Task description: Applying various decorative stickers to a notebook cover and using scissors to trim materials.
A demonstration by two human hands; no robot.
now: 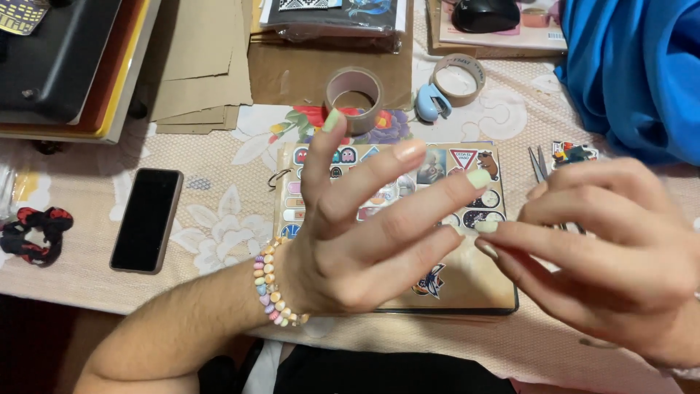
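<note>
head view: sticker-covered notebook (467, 281) beneath both hands, left (364, 233) and right (605, 248)

The left hand (357, 241) was raised with fingers (430, 201) spread (palm turned rightward); the right hand (612, 248) pinched at its little fingertip.

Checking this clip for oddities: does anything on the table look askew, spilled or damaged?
Nothing is spilled or broken. The brown paper sheets are torn-edged and loosely stacked. The sticker-covered board juts slightly past the table edge. Both hands, left hand and right hand, hover over it, fingers spread.
</note>
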